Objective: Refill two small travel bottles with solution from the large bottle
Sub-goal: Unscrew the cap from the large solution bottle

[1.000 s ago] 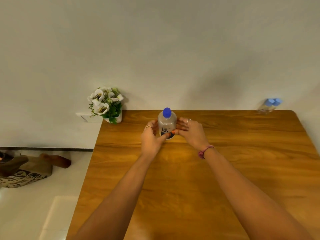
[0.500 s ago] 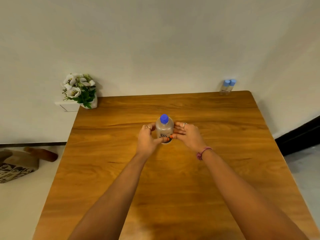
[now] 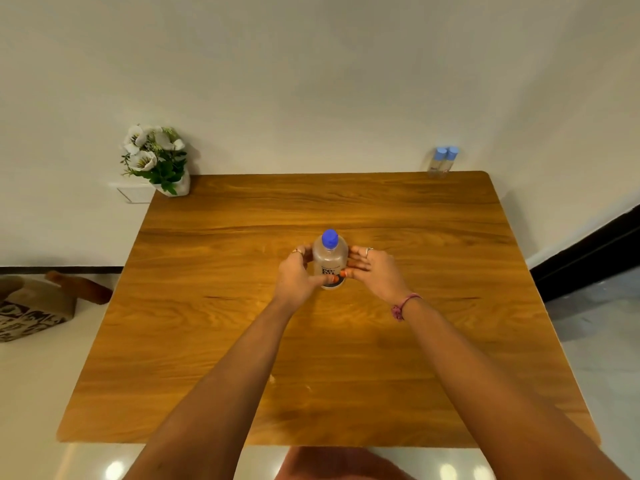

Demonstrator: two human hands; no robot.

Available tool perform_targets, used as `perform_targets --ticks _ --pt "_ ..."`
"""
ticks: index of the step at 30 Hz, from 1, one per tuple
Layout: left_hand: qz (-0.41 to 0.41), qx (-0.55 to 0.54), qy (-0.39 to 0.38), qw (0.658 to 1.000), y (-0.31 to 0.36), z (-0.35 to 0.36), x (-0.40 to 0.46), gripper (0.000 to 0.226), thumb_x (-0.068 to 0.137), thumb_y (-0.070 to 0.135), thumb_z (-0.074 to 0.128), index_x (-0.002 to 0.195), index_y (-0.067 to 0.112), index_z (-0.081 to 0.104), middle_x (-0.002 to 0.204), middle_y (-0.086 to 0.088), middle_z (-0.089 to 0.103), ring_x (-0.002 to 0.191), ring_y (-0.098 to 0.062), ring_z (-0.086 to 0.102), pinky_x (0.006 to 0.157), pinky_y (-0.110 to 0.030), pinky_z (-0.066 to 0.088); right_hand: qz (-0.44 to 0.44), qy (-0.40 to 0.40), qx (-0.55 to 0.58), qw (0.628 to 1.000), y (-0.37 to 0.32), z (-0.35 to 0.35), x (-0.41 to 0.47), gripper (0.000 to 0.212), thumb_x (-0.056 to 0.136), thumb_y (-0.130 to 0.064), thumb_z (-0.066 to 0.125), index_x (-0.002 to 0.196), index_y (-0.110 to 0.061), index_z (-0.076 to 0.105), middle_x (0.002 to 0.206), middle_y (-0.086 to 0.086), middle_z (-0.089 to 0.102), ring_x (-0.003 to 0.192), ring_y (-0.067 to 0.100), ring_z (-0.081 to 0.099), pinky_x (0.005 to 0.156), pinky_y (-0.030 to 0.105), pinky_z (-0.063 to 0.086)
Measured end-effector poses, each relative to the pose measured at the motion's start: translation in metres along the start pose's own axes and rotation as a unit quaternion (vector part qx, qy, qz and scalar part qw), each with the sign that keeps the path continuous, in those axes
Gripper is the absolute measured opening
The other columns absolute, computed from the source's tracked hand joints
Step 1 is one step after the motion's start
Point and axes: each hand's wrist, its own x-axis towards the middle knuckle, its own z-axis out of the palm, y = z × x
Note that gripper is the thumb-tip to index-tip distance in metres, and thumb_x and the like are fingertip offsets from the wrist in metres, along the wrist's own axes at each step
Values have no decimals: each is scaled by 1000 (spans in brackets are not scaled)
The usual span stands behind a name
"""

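The large clear bottle [image 3: 330, 259] with a blue cap stands upright near the middle of the wooden table [image 3: 242, 341]. My left hand [image 3: 298, 275] grips its left side, thumb across the label. On the bottle's right, my right hand [image 3: 375, 271] holds it with fingers and thumb touching the side. Two small travel bottles [image 3: 442, 162] with light blue caps stand side by side at the table's far right corner, against the wall.
A white pot of white flowers [image 3: 156, 161] stands at the table's far left corner. On the floor to the left lies a patterned bag [image 3: 31, 310]. A dark skirting strip [image 3: 588, 254] runs along the right.
Both hands drew the large bottle from the table's far edge toward the middle. The view has tilted down and shifted, showing more of the table and the right floor.
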Motion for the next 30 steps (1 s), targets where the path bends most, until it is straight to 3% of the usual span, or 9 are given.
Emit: perform_targets --ticks 3,8,11,15,21,30 --pt "5 -2 -16 1000 -6 -2 -2 69 59 13 88 119 10 52 120 -5 61 111 -16 56 93 -26 43 10 2 -5 1000 2 6 -4 64 78 1 69 135 -2 41 133 11 54 118 19 55 97 29 46" --pt "6 3 -23 1000 -15 -3 -4 72 57 16 89 119 9 52 119 -5 61 108 -15 55 91 -24 42 10 10 -21 1000 6 14 -7 63 77 0 69 134 -4 43 132 9 55 116 17 56 93 21 45" --pt "9 9 -30 999 -20 -2 -2 73 57 17 90 118 10 52 117 -2 61 107 -13 55 90 -24 43 16 11 -20 1000 9 17 -8 63 77 -1 70 134 -4 43 132 9 55 117 17 56 96 26 46" --pt "10 -3 -36 999 -24 -1 0 73 56 15 90 119 11 51 111 5 57 106 -11 53 88 -20 40 14 13 -20 1000 10 19 -9 62 78 -1 69 134 -4 43 132 8 55 116 15 56 93 21 45" --pt "12 -10 -47 999 -29 0 1 75 56 16 90 119 13 50 108 11 54 105 -8 51 80 -8 35 21 14 -19 1000 8 20 -12 62 78 -1 69 135 -3 43 134 9 53 120 17 54 99 29 45" --pt "29 13 -50 998 -30 -1 0 77 59 20 89 122 13 47 117 4 54 108 -7 47 87 -18 37 31 36 1 999 9 24 -14 62 77 1 70 134 -5 45 130 7 57 111 9 55 94 22 45"
